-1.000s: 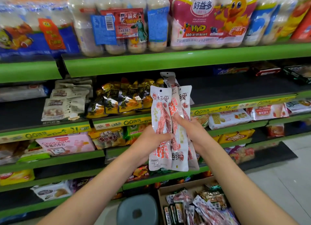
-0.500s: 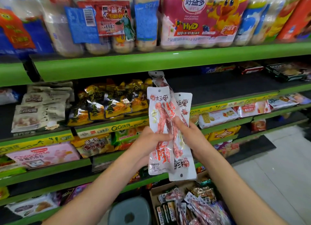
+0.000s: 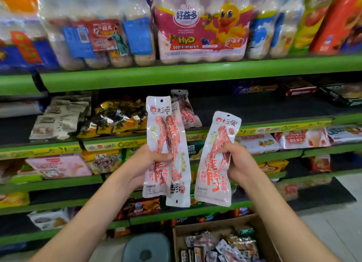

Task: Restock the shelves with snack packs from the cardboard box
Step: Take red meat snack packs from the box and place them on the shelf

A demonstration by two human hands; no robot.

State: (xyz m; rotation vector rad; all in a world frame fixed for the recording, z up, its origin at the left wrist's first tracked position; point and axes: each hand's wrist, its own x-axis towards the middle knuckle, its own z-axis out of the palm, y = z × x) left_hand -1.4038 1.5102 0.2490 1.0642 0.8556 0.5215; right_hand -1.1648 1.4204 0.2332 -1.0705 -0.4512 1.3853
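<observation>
Two overlapping white-and-red snack packs (image 3: 166, 150) stood upright in the left hand's (image 3: 145, 163) grip; a third pack (image 3: 215, 163) tilted in the right hand (image 3: 238, 161), apart.

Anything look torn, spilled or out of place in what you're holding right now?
Nothing stands out. The left hand grips overlapping snack packs, the right hand one snack pack; all look sealed.

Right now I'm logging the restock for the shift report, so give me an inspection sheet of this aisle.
Surface: green shelves, partly stocked.
Job's things: white-and-red snack packs, single pack, one more on the shelf; open cardboard box holding more.
Clutter: grey stool beside the box.
Hands: left hand grips the bunch; right hand grips the single pack.
Cables: nothing seen.
Surroundings: bottled drink multipacks above; pale floor.
</observation>
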